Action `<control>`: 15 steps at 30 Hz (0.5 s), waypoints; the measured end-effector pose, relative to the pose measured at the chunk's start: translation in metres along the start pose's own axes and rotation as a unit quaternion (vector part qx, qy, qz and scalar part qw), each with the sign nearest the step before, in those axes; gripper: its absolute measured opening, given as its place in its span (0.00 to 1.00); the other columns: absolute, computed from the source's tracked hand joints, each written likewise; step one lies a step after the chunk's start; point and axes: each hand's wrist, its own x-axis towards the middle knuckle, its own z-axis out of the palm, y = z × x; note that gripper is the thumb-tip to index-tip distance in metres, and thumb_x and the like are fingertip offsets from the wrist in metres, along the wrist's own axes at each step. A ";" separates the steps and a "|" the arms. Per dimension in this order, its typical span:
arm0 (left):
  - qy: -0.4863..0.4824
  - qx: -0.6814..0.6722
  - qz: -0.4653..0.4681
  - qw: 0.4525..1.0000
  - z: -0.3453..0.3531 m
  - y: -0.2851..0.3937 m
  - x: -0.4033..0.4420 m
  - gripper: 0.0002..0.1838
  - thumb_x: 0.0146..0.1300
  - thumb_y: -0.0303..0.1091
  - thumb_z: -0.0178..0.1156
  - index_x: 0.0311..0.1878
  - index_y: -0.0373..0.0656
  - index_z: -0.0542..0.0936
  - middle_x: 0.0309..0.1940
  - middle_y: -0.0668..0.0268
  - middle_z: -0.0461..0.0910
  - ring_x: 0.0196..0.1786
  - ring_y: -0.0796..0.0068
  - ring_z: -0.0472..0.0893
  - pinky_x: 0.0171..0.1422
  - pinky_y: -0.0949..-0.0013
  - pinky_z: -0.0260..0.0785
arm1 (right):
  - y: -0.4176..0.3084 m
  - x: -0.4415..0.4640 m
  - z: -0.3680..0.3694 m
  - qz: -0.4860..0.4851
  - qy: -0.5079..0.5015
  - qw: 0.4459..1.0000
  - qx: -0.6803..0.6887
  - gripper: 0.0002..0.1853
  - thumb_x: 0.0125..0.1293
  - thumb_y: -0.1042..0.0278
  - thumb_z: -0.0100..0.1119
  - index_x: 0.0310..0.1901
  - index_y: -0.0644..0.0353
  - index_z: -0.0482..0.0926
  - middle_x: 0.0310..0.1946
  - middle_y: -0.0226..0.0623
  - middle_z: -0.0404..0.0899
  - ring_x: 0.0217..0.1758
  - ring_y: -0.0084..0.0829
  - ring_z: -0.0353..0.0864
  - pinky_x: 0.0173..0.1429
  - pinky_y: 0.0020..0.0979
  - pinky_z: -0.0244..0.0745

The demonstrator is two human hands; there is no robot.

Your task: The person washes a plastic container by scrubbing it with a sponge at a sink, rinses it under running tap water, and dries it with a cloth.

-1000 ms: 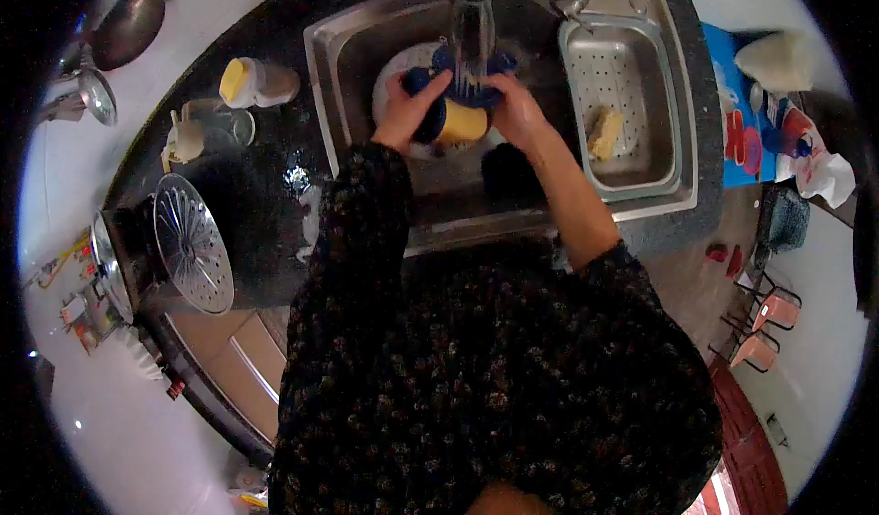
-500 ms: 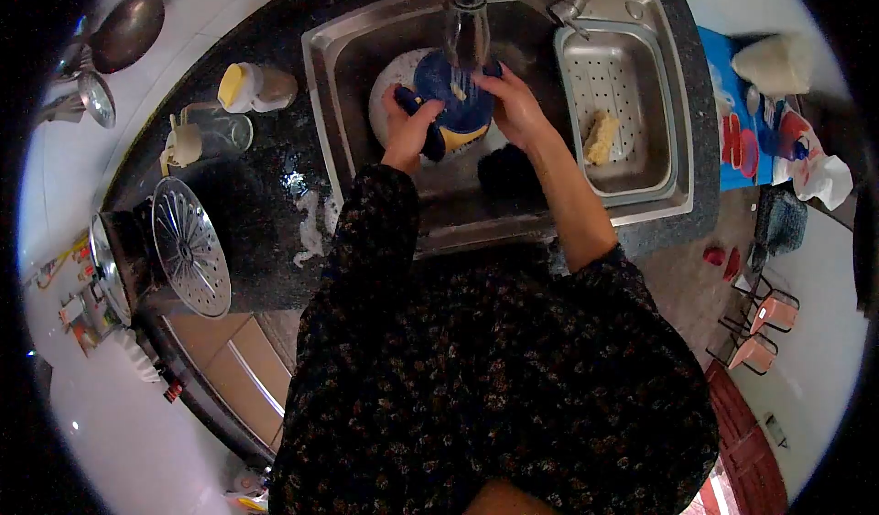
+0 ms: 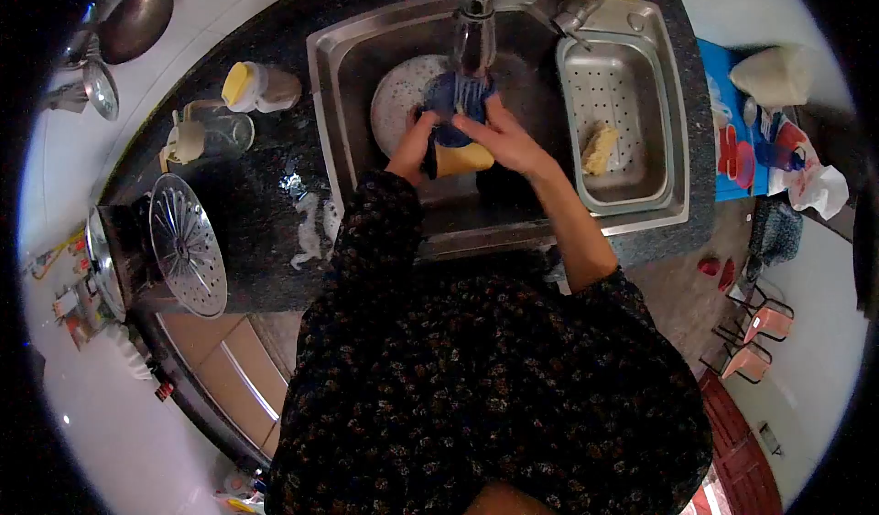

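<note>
Both my hands are over the large sink basin (image 3: 524,211), around a blue and yellow item (image 3: 461,160) under the running tap (image 3: 473,39). My left hand (image 3: 415,149) grips its left side, the fingers partly hidden behind it. My right hand (image 3: 506,137) holds its right side, with the thumb across the front. Water falls onto the blue part. Behind the item, a soapy, speckled round plate (image 3: 398,98) lies in the basin. A dark object (image 3: 506,190) is below my right hand.
In the smaller basin at the right is a perforated tray (image 3: 632,103) with a yellow sponge (image 3: 601,151). On the left counter are a yellow-lidded jar (image 3: 265,88), a glass jug (image 3: 220,129), a perforated metal disc (image 3: 189,246) and foam (image 3: 309,231).
The blue and yellow item has tilted and turned in my hands under the water. My right hand has moved lower and inward. More of the plate shows.
</note>
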 end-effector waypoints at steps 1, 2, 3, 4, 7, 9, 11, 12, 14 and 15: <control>-0.017 0.013 -0.026 0.999 -0.001 0.001 -0.002 0.30 0.64 0.43 0.51 0.65 0.42 0.56 0.53 0.59 0.70 0.52 0.66 0.75 0.55 0.65 0.70 | 0.002 0.001 0.002 -0.032 0.032 0.998 -0.053 0.35 0.64 0.57 0.57 0.66 0.64 0.52 0.56 0.41 0.66 0.59 0.31 0.64 0.65 0.32 0.56; -0.033 0.027 -0.052 0.998 0.000 0.003 -0.004 0.28 0.66 0.44 0.48 0.65 0.42 0.57 0.53 0.60 0.71 0.51 0.67 0.76 0.54 0.65 0.71 | 0.004 0.002 0.004 -0.063 0.064 0.990 -0.106 0.38 0.62 0.54 0.59 0.66 0.65 0.52 0.58 0.45 0.65 0.62 0.37 0.62 0.67 0.34 0.54; -0.030 0.030 -0.083 0.996 0.008 0.008 -0.012 0.27 0.67 0.46 0.48 0.64 0.42 0.59 0.53 0.61 0.72 0.51 0.68 0.76 0.54 0.65 0.71 | 0.005 0.003 0.005 -0.095 0.096 0.978 -0.158 0.41 0.60 0.50 0.60 0.66 0.66 0.52 0.59 0.49 0.63 0.65 0.42 0.59 0.69 0.37 0.51; -0.025 0.033 -0.113 0.993 0.021 0.017 -0.026 0.27 0.67 0.48 0.47 0.64 0.43 0.61 0.53 0.62 0.73 0.51 0.69 0.77 0.54 0.64 0.71 | 0.005 0.007 0.006 -0.115 0.091 0.969 -0.201 0.42 0.59 0.48 0.60 0.65 0.66 0.53 0.59 0.50 0.63 0.65 0.45 0.58 0.69 0.38 0.50; -0.102 -0.015 -0.146 0.984 0.016 0.004 -0.022 0.27 0.68 0.53 0.46 0.62 0.44 0.66 0.55 0.63 0.74 0.51 0.71 0.77 0.54 0.64 0.72 | -0.001 0.016 0.008 -0.162 0.076 0.944 -0.278 0.39 0.58 0.47 0.60 0.62 0.66 0.57 0.56 0.53 0.64 0.62 0.46 0.59 0.66 0.38 0.52; -0.137 -0.029 -0.127 0.982 0.012 -0.004 -0.017 0.28 0.67 0.54 0.47 0.61 0.44 0.67 0.56 0.64 0.73 0.52 0.72 0.77 0.56 0.65 0.71 | -0.014 0.020 0.009 -0.188 0.063 0.944 -0.265 0.32 0.58 0.52 0.62 0.56 0.68 0.66 0.52 0.51 0.67 0.57 0.39 0.65 0.61 0.34 0.59; -0.137 -0.014 -0.113 0.984 0.016 -0.005 -0.016 0.28 0.67 0.54 0.47 0.61 0.44 0.67 0.56 0.64 0.73 0.52 0.72 0.77 0.56 0.65 0.71 | -0.033 0.023 0.002 -0.095 0.017 0.967 -0.236 0.27 0.57 0.52 0.63 0.48 0.67 0.73 0.47 0.49 0.71 0.54 0.36 0.69 0.56 0.34 0.63; -0.146 -0.003 -0.114 0.983 0.018 -0.005 -0.014 0.28 0.67 0.54 0.48 0.61 0.44 0.67 0.56 0.64 0.73 0.52 0.72 0.77 0.56 0.66 0.70 | -0.037 0.025 -0.002 -0.047 -0.007 0.974 -0.221 0.24 0.57 0.51 0.63 0.44 0.67 0.76 0.45 0.49 0.73 0.52 0.35 0.71 0.54 0.34 0.65; -0.167 0.017 -0.119 0.979 0.021 -0.007 -0.009 0.28 0.66 0.54 0.48 0.61 0.44 0.68 0.56 0.64 0.73 0.52 0.73 0.76 0.57 0.66 0.70 | -0.015 0.031 -0.008 -0.105 0.105 0.945 -0.292 0.21 0.56 0.52 0.64 0.39 0.66 0.78 0.38 0.44 0.77 0.44 0.30 0.75 0.47 0.31 0.68; -0.181 0.032 -0.118 0.976 0.022 -0.008 -0.005 0.28 0.66 0.54 0.48 0.61 0.43 0.68 0.56 0.64 0.74 0.53 0.73 0.76 0.57 0.66 0.69 | -0.012 0.035 -0.011 -0.133 0.160 0.922 -0.326 0.20 0.55 0.53 0.65 0.37 0.65 0.79 0.34 0.42 0.78 0.40 0.28 0.77 0.43 0.30 0.70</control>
